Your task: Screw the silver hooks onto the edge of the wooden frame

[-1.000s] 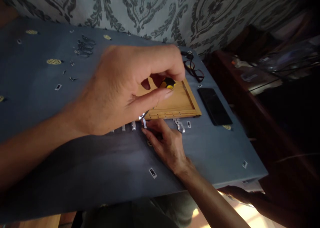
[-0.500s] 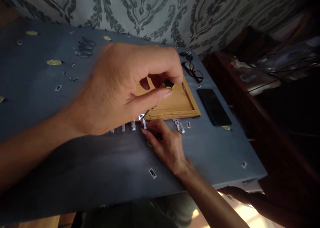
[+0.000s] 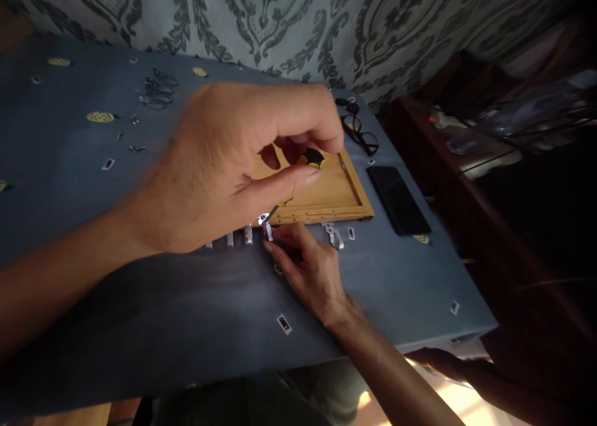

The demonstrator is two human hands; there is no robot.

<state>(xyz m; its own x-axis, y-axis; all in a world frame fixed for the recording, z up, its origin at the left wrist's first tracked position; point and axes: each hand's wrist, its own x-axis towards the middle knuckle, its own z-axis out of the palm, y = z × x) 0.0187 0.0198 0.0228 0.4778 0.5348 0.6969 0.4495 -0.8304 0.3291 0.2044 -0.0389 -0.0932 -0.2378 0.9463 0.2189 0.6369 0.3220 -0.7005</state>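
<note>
Wooden frame [image 3: 333,193] sits between glasses [image 3: 361,134], phone [image 3: 398,199], hooks [image 3: 336,235]

Left hand [image 3: 228,165] gripping screwdriver [image 3: 311,158], right hand [image 3: 308,267] steadying hook [image 3: 267,228], wooden board [image 3: 326,193]

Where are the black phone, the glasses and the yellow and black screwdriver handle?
Flat black phone [image 3: 397,199]: head view, middle of its screen.
Dark-framed glasses [image 3: 359,134]: head view, on the frame.
Yellow and black screwdriver handle [image 3: 311,158]: head view, handle end showing between the left hand's [image 3: 233,165] fingers.
</note>
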